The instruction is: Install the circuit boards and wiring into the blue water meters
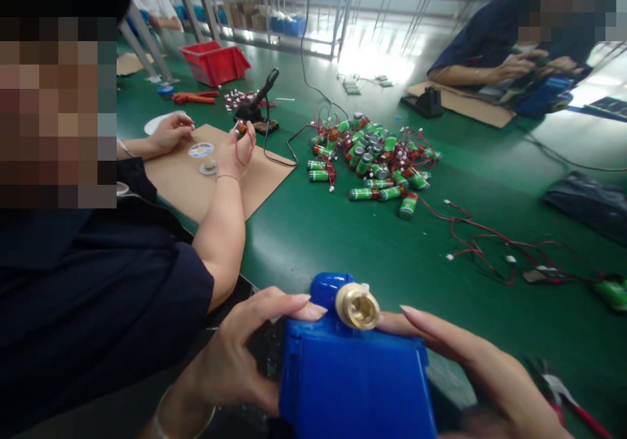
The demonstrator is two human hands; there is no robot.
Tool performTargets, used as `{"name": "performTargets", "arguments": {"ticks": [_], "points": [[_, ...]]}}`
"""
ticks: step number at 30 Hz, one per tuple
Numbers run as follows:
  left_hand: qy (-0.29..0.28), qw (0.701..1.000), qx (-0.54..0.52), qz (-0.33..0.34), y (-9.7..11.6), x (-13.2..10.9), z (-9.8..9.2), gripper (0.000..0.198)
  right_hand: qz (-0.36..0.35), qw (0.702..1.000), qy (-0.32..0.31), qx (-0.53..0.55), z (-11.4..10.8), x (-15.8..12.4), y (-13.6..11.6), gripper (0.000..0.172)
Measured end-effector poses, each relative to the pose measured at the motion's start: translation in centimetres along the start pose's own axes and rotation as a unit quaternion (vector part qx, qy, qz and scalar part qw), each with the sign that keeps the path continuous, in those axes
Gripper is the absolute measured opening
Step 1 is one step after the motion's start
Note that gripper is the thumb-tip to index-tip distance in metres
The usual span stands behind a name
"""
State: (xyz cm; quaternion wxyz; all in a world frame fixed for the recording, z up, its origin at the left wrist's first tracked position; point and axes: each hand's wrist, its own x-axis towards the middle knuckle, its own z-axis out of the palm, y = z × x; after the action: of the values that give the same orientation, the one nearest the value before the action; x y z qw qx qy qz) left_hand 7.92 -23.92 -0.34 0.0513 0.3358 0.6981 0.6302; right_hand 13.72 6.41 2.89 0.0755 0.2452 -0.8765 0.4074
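A blue box-shaped device [357,383] fills the lower middle of the head view, tilted toward me at the table's near edge. From its far side sticks out a blue rounded part with a threaded brass fitting [358,307], its opening facing me. My left hand [240,347] grips the device's left side, thumb below and fingertips over the top edge. Along the right side lies my right hand [470,354], its fingers reaching to the brass fitting; its lower part is blurred and cut off by the frame.
Green batteries [372,158] with red wires lie heaped mid-table. Loose wires [490,236] and pliers [563,393] are at the right. A co-worker's arm [223,230] rests over cardboard [264,174] at the left, near a soldering-iron stand [252,109] and red bin [213,63]. Another person works across.
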Motion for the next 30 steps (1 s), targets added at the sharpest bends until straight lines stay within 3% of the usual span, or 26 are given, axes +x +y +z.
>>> {"name": "performTargets", "arguments": {"ticks": [13, 19, 25, 30], "points": [[0.002, 0.999, -0.035, 0.032, -0.2, 0.3, 0.2, 0.085, 0.002, 0.997, -0.001, 0.077, -0.2, 1.3, -0.2, 0.097], [0.003, 0.997, -0.057, 0.05, -0.7, 0.3, 0.3, 0.08, -0.017, 0.992, 0.002, 0.124, -0.1, 2.0, -0.2, 0.079], [0.002, 0.994, -0.099, 0.04, -0.7, 0.3, 0.5, 0.076, -0.019, 0.997, 0.002, 0.073, -0.4, 2.0, -0.4, 0.083], [-0.001, 0.997, -0.076, 0.018, -0.3, 0.3, 0.3, 0.083, -0.023, 0.999, 0.02, 0.017, -0.4, 2.4, -0.2, 0.074]]}}
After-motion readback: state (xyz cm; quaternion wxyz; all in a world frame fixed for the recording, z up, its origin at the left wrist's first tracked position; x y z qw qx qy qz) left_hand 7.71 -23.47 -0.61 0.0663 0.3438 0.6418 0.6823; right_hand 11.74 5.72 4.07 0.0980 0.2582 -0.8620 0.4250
